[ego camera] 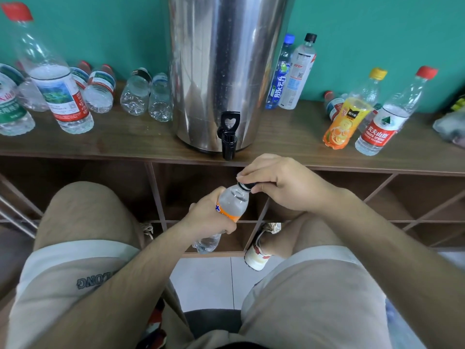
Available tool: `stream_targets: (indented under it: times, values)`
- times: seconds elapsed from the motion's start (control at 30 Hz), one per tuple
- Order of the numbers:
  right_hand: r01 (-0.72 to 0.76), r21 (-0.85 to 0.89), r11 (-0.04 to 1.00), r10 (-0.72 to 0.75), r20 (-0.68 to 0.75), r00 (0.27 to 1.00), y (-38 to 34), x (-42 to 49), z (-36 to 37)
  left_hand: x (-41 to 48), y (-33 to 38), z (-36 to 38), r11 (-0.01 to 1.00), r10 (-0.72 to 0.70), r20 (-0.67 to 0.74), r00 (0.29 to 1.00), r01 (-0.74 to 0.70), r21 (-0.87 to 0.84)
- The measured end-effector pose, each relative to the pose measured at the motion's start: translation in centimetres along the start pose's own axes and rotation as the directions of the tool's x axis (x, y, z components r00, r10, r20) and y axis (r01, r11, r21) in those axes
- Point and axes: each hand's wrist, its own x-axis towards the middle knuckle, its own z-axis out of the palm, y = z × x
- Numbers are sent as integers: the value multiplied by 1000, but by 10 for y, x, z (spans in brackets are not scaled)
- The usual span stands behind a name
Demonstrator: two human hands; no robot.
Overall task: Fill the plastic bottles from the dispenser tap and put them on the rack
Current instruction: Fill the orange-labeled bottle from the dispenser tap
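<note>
The bottle (232, 206), tilted below the tap (228, 137), is gripped round its orange label by the left hand (210, 214). Its black cap (245, 186) is pinched by the curled fingers of the right hand (281, 183).

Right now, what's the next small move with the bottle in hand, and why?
Probably twist the black cap with the right hand while the left hand steadies the clear orange-labelled plastic bottle: the cap sits on the neck, pinched, and the bottle is tilted below the black tap.

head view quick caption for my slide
Below the dispenser tap, left hand grips an orange-labelled bottle while right hand pinches its black cap.
</note>
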Motion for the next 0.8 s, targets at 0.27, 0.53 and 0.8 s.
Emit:
stream_targets:
  times: [0.27, 0.53, 0.8]
  values:
    - [133, -72, 989, -124, 107, 986, -5, -6, -20, -1, 6, -6, 996, 37, 224, 974, -19, -85]
    - [128, -33, 991, -123, 132, 984, -18, 2, -33, -12, 16, -16, 977, 72, 389, 918, 14, -214]
    - [154, 6, 988, -153, 139, 978, -33, -1, -41, -18, 19, -30, 967, 138, 655, 743, 41, -251]
